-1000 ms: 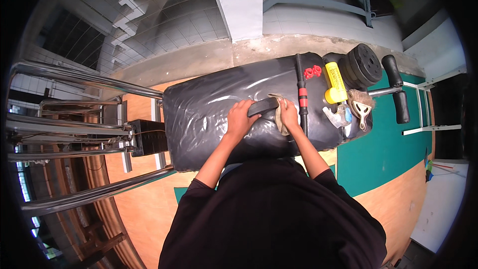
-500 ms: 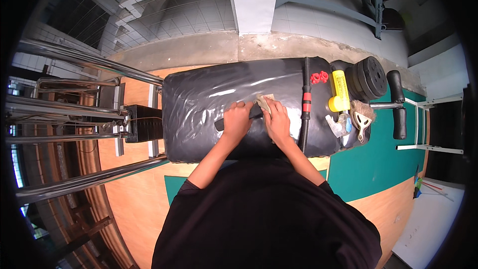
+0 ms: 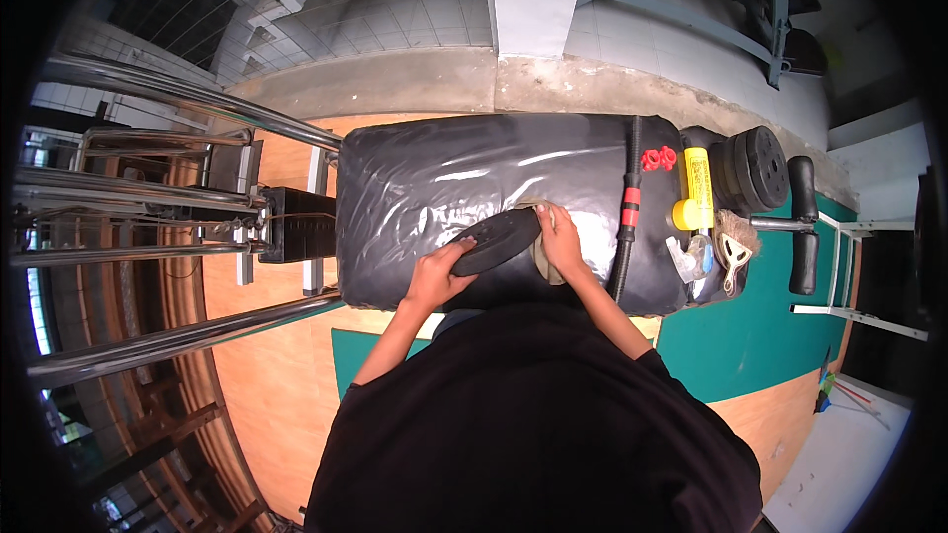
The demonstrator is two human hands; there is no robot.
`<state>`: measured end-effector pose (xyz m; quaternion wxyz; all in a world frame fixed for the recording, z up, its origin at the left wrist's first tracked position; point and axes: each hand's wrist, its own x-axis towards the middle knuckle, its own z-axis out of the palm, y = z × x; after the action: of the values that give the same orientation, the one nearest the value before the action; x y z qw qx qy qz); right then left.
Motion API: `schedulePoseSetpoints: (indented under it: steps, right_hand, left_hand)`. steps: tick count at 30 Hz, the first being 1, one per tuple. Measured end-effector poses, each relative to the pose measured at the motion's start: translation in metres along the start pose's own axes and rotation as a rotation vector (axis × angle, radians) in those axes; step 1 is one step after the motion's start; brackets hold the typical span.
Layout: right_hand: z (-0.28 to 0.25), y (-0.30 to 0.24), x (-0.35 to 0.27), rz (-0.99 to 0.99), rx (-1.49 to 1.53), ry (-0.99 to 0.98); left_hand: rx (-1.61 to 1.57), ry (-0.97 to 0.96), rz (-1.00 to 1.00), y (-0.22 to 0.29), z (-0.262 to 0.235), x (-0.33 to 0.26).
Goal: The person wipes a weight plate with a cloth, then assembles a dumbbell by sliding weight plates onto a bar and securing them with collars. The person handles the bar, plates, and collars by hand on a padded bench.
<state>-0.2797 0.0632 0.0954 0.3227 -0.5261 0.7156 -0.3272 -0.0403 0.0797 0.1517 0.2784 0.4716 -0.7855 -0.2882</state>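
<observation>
Tilted above the black plastic-covered bench pad [image 3: 395,266] is a round black weight plate [image 3: 499,240]. My left hand [image 3: 439,272] grips its left edge, thumb and fingers closed round the rim. At the plate's right edge, my right hand [image 3: 559,237] is closed on a greyish-tan cloth [image 3: 544,262], which hangs down beside the plate and touches its rim. Right of my hands, a black ribbed bar with a red middle band [image 3: 630,207] lies across the pad. Two red star-shaped collars [image 3: 659,158] lie just beyond it.
At the right end are a yellow bottle [image 3: 698,183], a clear spray bottle [image 3: 691,259], a brush with a pale handle [image 3: 733,252] and stacked black weight plates [image 3: 755,168]. Foam rollers [image 3: 803,227] stick out past them. Chrome rails [image 3: 188,331] run along the left. A white pillar [image 3: 533,0] stands behind.
The plate has turned from edge-on to show its broad face. My left hand has moved left and nearer along its rim, my right hand slightly right with the cloth. The view shifted a little.
</observation>
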Motion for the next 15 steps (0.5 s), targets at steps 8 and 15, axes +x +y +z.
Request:
schedulePoseSetpoints:
  steps: [8, 15]
  right_hand:
    - [-0.045, -0.049, 0.002, -0.089, -0.117, -0.015]
    - [-0.058, -0.062, 0.004, -0.319, -0.363, 0.163]
  left_hand:
    - [0.231, -0.178, -0.003, 0.041, 0.0, 0.069]
    - [0.258, -0.265, -0.159, 0.074, 0.034, 0.114]
